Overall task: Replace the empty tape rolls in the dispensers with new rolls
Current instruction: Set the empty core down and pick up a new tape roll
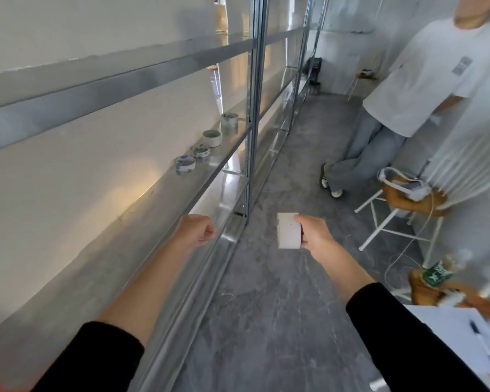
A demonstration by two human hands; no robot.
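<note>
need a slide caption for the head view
Right hand carries a white tape roll toward a metal shelf of rolls; left hand closed, empty.

A white tape roll stands on edge in mid-air at centre. Four more rolls line the shelf toward 11 o'clock, lying flat.

Both arms outstretched, left grip an empty fist, right grip clamped around something.
</note>
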